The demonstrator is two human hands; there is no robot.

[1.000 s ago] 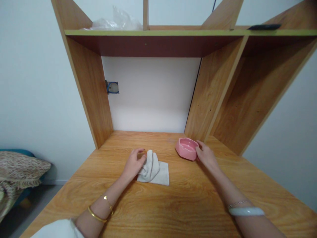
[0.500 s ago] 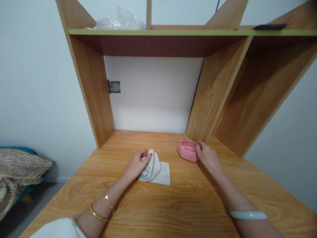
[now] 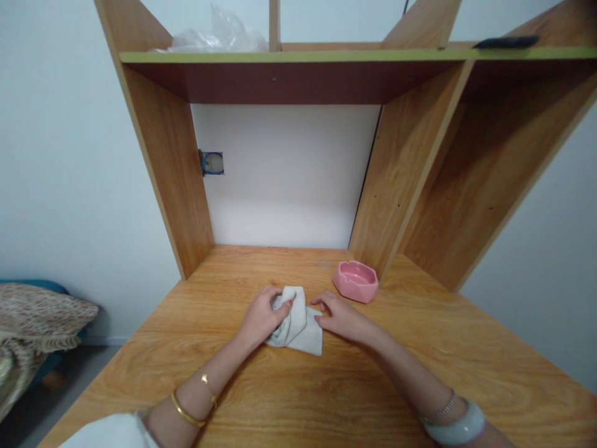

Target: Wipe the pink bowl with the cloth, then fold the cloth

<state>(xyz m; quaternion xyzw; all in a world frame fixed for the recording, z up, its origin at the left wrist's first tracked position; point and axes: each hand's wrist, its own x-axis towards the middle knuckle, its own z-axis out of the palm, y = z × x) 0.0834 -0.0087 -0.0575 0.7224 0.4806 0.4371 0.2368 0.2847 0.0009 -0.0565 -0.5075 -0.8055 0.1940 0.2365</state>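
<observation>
A small white cloth [image 3: 298, 326] lies bunched on the wooden desk [image 3: 354, 386]. My left hand [image 3: 261, 317] is closed on the cloth's raised left fold. My right hand [image 3: 338, 314] rests at the cloth's right edge, its fingers pinching or pressing that edge. A pink ceramic ashtray [image 3: 355, 281] sits free on the desk behind my right hand, next to the shelf divider.
Wooden side panels [image 3: 172, 180] and a divider [image 3: 396, 168] enclose the back of the desk. The upper shelf [image 3: 298, 57] carries a clear plastic bag [image 3: 219, 37] and a dark flat object [image 3: 506, 42]. A bed with patterned bedding [image 3: 32, 317] stands at lower left.
My right hand let go of the pink ashtray and moved left to the cloth's right edge. My left hand kept its hold on the cloth and gathered it slightly.
</observation>
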